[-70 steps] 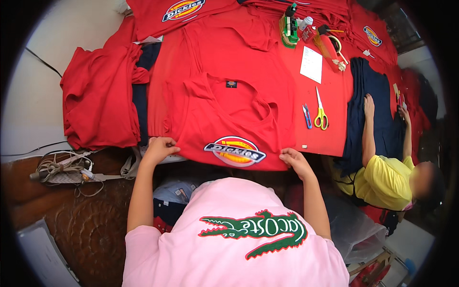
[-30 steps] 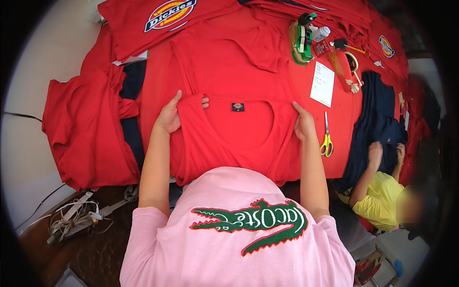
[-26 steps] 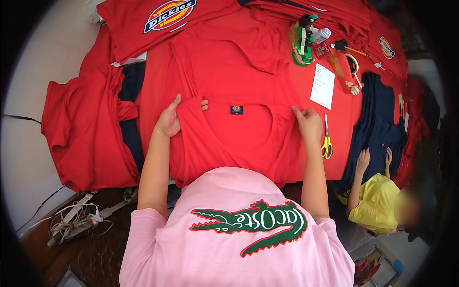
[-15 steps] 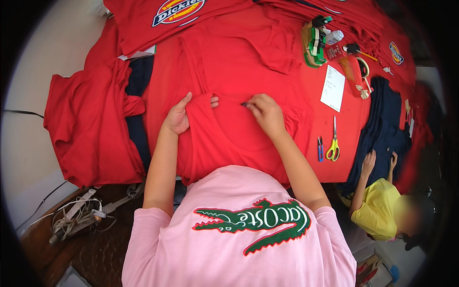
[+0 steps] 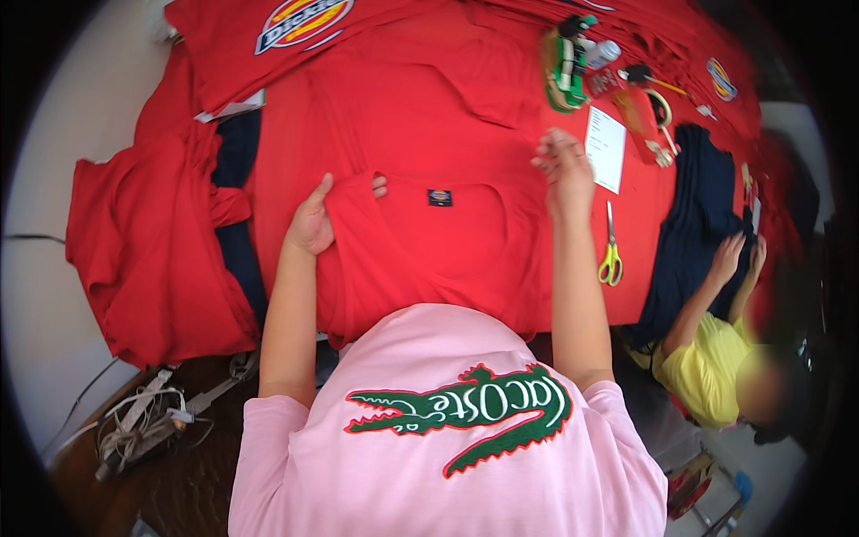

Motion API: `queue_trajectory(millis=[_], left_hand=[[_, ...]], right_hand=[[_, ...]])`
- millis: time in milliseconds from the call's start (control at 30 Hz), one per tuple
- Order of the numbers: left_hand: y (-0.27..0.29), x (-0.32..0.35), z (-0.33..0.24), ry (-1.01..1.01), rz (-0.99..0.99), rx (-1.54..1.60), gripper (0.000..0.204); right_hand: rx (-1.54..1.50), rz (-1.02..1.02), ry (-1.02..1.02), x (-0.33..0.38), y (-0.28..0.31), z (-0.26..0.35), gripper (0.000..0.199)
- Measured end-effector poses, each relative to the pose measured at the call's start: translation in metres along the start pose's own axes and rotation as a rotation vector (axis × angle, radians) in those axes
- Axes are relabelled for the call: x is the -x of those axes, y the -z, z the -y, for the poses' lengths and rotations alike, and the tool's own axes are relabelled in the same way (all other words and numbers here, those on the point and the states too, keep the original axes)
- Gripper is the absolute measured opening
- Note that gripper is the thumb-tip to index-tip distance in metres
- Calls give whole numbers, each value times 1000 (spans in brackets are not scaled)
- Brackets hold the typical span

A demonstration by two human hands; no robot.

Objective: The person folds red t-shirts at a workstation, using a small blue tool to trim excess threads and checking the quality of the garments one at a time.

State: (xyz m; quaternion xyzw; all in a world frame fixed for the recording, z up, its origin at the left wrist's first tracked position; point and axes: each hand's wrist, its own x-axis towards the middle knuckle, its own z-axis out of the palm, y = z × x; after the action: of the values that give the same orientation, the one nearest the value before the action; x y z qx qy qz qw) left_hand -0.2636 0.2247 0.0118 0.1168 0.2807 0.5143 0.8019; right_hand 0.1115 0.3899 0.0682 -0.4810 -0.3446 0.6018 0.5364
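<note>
A red garment with a scooped neckline is spread in front of me, its small dark label lying face up inside the neck. My left hand is shut on the left side of that neckline, thumb up and fingertips coming out past the fold. My right hand is raised beside the white printed sheet, off the garment. Its fingers are loosely bent and apart, slightly blurred, with nothing visible in them. Yellow-handled scissors lie to the right of my right forearm.
More red garments hang at the left, over dark cloth. Far right of the table stand a green tape dispenser, a white bottle and a tape roll. A co-worker in yellow handles dark garments. Cables lie lower left.
My right hand has let go of the dark label and moved right, leaving it flat in the neckline. The blue thread snips are out of sight near my right forearm. The view has shifted slightly.
</note>
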Motion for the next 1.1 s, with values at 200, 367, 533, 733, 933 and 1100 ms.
queue_trajectory(millis=[200, 367, 533, 733, 933, 1100], left_hand=[[2, 0, 2, -16, 22, 18, 78], [-10, 5, 6, -52, -12, 19, 68], [-41, 25, 20, -95, -41, -91, 63], [-107, 92, 46, -117, 86, -4, 61], [-227, 121, 162, 119, -52, -199, 44], [-272, 146, 204, 39, -40, -352, 35]], right_hand=[[230, -120, -43, 0, 106, 61, 22], [583, 33, -260, 68, 108, -3, 22], [581, 70, -142, 84, 97, -42, 24], [-282, 388, -329, 168, 51, 53, 28], [-306, 518, -284, 276, 68, 75, 35], [-94, 396, -120, 343, 100, 88, 32]])
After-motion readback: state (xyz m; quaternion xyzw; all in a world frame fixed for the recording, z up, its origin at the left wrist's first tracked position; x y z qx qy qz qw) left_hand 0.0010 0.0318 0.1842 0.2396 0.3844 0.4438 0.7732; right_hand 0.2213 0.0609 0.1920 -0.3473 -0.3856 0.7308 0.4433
